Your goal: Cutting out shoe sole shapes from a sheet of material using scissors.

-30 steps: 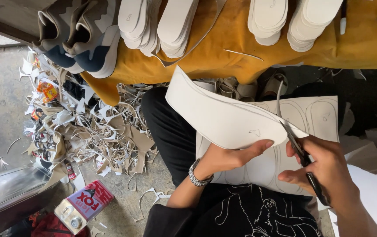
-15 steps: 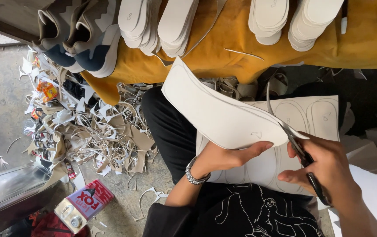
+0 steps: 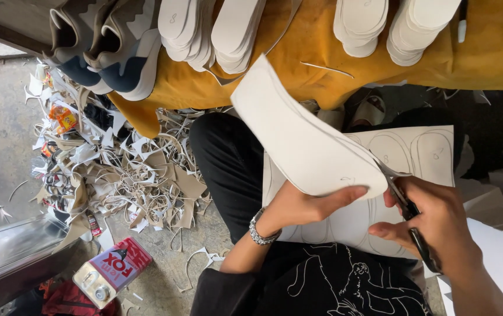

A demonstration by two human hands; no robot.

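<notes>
The right hand (image 3: 433, 231) is gripping black-handled scissors (image 3: 406, 208), blades biting the edge of a curled off-white insole-shaped board cutout (image 3: 304, 143), which the left hand (image 3: 304, 205) is pinching from below over the lap. The cutting step looks under way; the next snip calls for turning the piece along its outline. Beneath it is lying a white sheet with traced sole outlines (image 3: 421, 152). On the floor at lower left, a rectangular red-and-white tin with lettering (image 3: 114, 272) is lying beside a pile of offcuts (image 3: 128, 181).
</notes>
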